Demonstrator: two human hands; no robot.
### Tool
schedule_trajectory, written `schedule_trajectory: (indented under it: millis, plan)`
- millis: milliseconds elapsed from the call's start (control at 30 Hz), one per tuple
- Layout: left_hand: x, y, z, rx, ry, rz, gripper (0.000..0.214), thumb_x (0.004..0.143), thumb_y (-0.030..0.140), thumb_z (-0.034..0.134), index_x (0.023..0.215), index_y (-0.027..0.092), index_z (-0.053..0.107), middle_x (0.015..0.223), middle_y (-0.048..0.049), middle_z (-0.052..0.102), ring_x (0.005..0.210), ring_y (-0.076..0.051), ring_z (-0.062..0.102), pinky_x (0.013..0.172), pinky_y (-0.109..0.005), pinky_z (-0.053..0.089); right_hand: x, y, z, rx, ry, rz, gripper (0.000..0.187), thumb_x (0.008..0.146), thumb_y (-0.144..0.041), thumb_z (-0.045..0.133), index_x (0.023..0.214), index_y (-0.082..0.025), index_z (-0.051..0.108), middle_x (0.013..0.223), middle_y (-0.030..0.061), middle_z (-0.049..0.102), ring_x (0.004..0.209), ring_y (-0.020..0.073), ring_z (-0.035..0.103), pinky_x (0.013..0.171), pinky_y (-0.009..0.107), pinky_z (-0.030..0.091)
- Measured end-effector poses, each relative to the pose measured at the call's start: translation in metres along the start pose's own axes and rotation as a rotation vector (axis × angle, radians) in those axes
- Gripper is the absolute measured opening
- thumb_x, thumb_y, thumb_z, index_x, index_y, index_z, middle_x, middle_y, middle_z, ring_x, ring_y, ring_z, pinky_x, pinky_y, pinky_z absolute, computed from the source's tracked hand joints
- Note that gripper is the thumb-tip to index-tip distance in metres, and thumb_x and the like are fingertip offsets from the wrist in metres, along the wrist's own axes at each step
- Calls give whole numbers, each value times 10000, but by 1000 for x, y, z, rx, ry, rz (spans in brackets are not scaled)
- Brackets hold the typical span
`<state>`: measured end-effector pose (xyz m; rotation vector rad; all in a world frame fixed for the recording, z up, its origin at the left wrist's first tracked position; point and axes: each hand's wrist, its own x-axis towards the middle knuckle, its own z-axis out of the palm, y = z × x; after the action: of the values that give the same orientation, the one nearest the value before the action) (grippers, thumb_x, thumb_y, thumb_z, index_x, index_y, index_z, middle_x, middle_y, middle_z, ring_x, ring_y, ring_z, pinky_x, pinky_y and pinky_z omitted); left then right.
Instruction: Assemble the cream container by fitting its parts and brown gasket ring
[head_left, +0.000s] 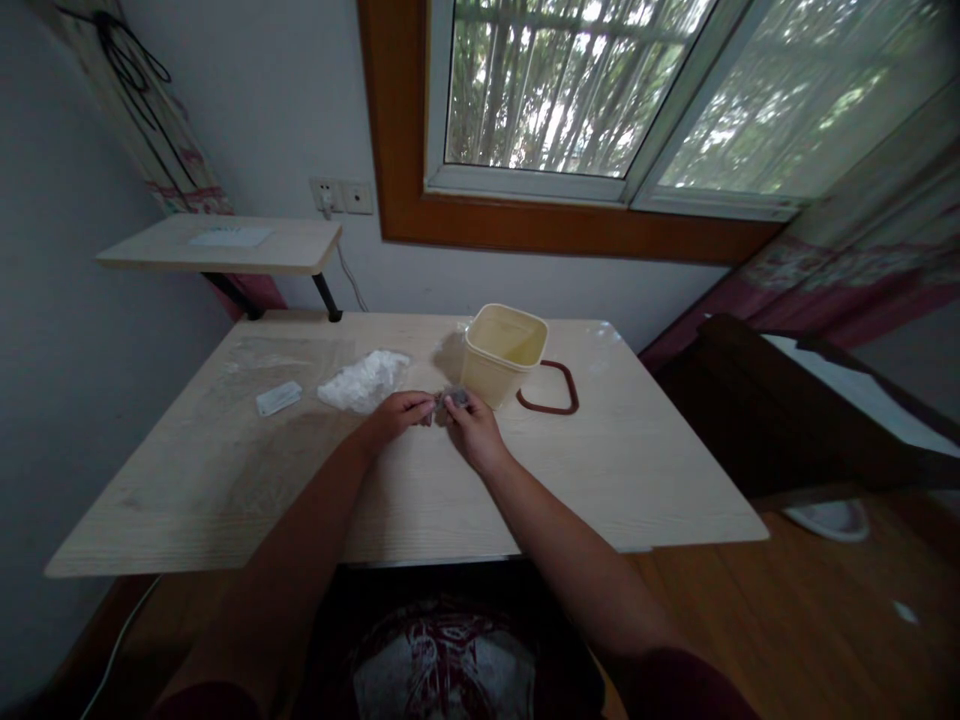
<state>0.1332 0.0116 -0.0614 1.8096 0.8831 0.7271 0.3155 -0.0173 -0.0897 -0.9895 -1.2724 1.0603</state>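
Observation:
Both my hands meet over the middle of the table, just in front of a cream plastic bin (487, 375). Between them is a small dark greyish item (456, 397), too small and dim to name. My left hand (401, 412) pinches its left end. On its right side, my right hand (474, 425) grips it with thumb and fingers. A brown rounded-square ring (573, 390) lies flat to the right of the bin. Left of my hands sits a crumpled white plastic bag (364, 382).
A small clear-and-white packet (278, 398) lies on the table (585, 490) at the left, beside a flat transparent plastic sheet (247, 365). A raised shelf (277, 250) on dark legs stands at the back left, below wall sockets (341, 196). A window spans the back.

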Motion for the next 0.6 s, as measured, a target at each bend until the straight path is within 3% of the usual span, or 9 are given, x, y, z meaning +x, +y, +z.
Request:
schedule_trajectory:
  millis: [133, 433, 600]
  plan:
    - [1, -4, 1, 60, 28, 14, 313, 833, 435, 663, 947, 151, 732, 794, -34, 693, 759, -165, 622, 732, -273, 475, -2, -6, -1, 27, 83, 35, 344, 820, -556, 726, 815, -213, 688, 779, -2, 606, 743, 168, 543, 703, 278, 453]
    - [4, -2, 0, 101, -7, 42, 310, 892, 399, 560, 730, 163, 677, 691, -17, 631, 696, -140, 571, 705, -258, 442, -4, -18, -2, -30, 189, -8, 316, 843, -500, 699, 741, -203, 668, 746, 7, 613, 754, 174, 569, 719, 289, 475]
    - [0, 1, -1, -2, 45, -38, 339, 896, 453, 530, 706, 175, 575, 643, 11, 524, 632, -128, 476, 623, -256, 382, -6, -19, 3, 253, 156, 109, 330, 744, -495, 803, 880, -212, 701, 818, 19, 695, 764, 193, 640, 781, 352, 539]
